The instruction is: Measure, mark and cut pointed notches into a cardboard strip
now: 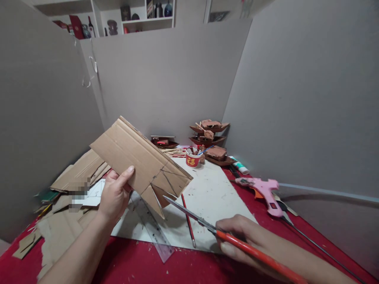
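Observation:
My left hand (117,191) grips a piece of corrugated cardboard (130,152) by its lower edge, thumb on the front face. Dark pen lines mark the cardboard's right end, and a cut there leaves a pointed flap hanging down. In my right hand (239,238) is a pair of scissors (204,223) with red-orange handles. The blades point up and left, their tips at the cardboard's lower right edge beside the cut. Beneath, a clear ruler (156,236) and a red-and-black pencil (188,223) lie across a white sheet (213,197).
Cardboard scraps (63,221) pile up at the left. Brown model boats (211,138) stand at the back, near a red paper cup (193,157) and thin wooden sticks (174,152). A pink glue gun (263,191) with its cord lies on the red tablecloth (130,260) at right. Grey partitions enclose the table.

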`<control>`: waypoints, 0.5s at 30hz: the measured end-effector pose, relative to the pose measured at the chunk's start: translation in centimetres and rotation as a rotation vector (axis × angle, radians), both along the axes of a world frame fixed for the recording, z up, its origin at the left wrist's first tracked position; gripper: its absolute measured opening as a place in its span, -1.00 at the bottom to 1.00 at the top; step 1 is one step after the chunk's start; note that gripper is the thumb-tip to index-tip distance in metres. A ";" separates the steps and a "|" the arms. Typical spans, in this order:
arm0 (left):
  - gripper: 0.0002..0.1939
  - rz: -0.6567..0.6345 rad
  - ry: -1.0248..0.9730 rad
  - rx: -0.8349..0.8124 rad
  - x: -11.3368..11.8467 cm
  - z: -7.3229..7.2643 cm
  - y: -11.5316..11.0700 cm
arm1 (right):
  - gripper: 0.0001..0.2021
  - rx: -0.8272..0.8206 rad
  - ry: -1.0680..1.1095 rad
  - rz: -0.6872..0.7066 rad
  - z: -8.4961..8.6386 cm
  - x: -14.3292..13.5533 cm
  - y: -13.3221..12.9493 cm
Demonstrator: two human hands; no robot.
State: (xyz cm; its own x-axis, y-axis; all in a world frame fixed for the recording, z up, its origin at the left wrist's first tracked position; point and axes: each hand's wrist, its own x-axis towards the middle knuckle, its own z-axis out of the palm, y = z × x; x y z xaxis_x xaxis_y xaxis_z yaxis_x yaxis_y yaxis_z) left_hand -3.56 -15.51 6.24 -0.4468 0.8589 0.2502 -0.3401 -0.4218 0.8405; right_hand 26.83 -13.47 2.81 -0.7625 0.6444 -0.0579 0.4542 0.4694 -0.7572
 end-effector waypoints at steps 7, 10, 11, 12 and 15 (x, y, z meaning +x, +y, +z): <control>-0.68 -0.004 0.002 -0.033 -0.1 0.0 0.1 | -0.48 0.018 0.007 0.000 0.3 0.1 -0.3; -0.71 0.017 0.002 -0.027 -0.2 0.2 0.0 | -0.54 0.045 -0.054 -0.042 0.2 0.2 -0.2; -0.72 0.022 0.003 -0.025 -0.2 0.3 0.0 | -0.55 0.057 -0.090 -0.067 0.2 0.2 -0.2; -0.73 0.026 0.005 -0.023 -0.2 0.3 0.0 | -0.56 0.062 -0.123 -0.086 0.2 0.1 -0.2; -0.72 0.032 0.016 -0.015 -0.1 0.4 0.0 | -0.55 0.048 -0.176 -0.094 0.3 -0.1 -0.4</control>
State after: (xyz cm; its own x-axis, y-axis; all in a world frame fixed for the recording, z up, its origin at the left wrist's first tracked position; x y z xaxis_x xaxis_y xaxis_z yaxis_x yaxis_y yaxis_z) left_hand -3.65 -15.51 6.60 -0.4696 0.8483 0.2447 -0.3130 -0.4191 0.8523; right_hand 26.71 -13.86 3.11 -0.6798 0.7174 -0.1523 0.6209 0.4524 -0.6402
